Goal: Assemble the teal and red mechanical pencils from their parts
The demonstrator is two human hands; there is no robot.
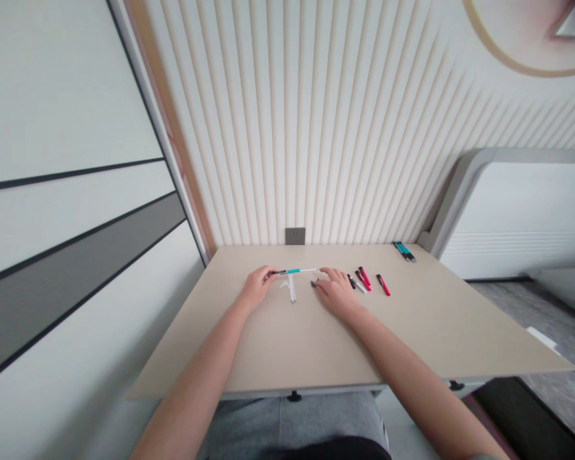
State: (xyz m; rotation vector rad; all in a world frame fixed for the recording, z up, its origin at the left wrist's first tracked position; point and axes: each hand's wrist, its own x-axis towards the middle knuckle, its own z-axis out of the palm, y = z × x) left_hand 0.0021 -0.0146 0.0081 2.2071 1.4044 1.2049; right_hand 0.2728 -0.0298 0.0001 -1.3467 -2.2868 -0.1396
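My left hand (259, 285) pinches the dark end of a pen with a teal band (293, 271). A thin white refill sticks out of the pen to the right, its tip near my right hand (336, 292). The fingers of my right hand are apart above the table; a small dark piece (314, 283) lies by its thumb, and I cannot make out whether the thumb touches it. Between the hands lie several thin white refills (292, 291). Just right of my right hand are a white pen (359, 285) and red pens (364, 277).
Another red pen (383, 285) lies further right on the beige table (278, 358). Teal and black pens (405, 252) lie at its back right corner. A ribbed wall with a grey socket (295, 236) borders the back edge; a white cabinet stands at the left.
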